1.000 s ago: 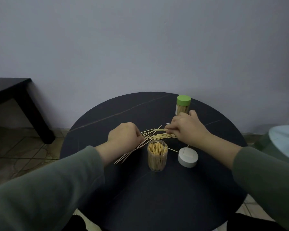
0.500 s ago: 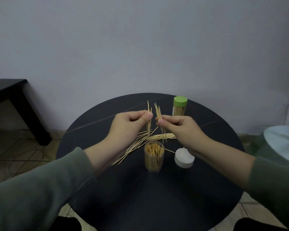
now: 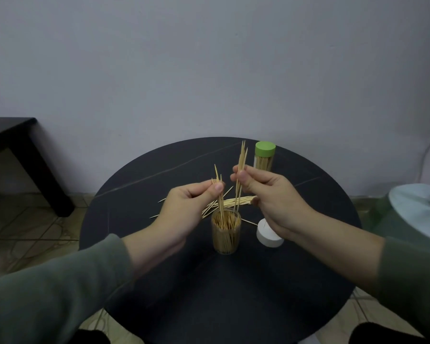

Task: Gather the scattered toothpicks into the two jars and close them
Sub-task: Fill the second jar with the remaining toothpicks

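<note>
I see both hands raised over the open jar [image 3: 226,232], which stands in the middle of the round surface [image 3: 159,281] and is already almost full. The left hand [image 3: 184,212] pinches a small bundle [image 3: 219,192] between thumb and fingers, and the lower tips already reach into the jar mouth. The right hand [image 3: 271,194] pinches a longer bundle [image 3: 241,167], held upright above the jar. I think they are held vertical so they slide in together and do not jam across the mouth. More toothpicks [image 3: 233,201] lie flat behind the jar. The white lid [image 3: 268,235] waits just beside the jar, partly under the right wrist, ready for closing. The green-lid jar [image 3: 264,156] stands closed at the far side.
</note>
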`<control>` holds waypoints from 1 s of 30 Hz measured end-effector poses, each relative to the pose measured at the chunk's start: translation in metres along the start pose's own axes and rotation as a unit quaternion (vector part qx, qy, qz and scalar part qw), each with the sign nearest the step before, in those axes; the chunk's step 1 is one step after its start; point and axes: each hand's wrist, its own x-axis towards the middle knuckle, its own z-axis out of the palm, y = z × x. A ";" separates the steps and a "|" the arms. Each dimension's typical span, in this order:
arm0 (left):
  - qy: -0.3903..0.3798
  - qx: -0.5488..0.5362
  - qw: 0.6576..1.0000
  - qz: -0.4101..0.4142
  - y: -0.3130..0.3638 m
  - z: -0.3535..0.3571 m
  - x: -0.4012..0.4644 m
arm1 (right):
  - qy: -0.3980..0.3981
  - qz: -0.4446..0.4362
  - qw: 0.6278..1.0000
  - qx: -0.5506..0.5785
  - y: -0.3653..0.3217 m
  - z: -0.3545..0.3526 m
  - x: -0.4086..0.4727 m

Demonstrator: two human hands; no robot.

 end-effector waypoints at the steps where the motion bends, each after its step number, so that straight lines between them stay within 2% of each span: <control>1: -0.006 -0.002 1.000 -0.001 0.000 -0.001 0.000 | -0.007 0.006 1.000 -0.005 0.004 0.002 -0.001; 14: -0.083 0.027 0.996 -0.012 -0.015 -0.015 -0.006 | -0.040 -0.016 0.998 -0.041 0.028 -0.001 -0.008; 19: -0.064 0.057 0.996 0.027 -0.019 -0.020 -0.004 | -0.045 -0.010 0.995 -0.086 0.029 -0.009 -0.003; 21: -0.060 0.104 0.991 0.066 -0.019 -0.021 -0.003 | -0.066 -0.019 0.991 -0.114 0.030 -0.013 -0.002; 25: -0.053 0.264 0.946 0.184 -0.017 -0.028 -0.002 | -0.099 -0.049 0.981 -0.156 0.031 -0.015 -0.003; 30: -0.079 0.389 0.865 0.306 -0.014 -0.028 -0.005 | -0.120 -0.077 0.961 -0.236 0.026 -0.020 -0.003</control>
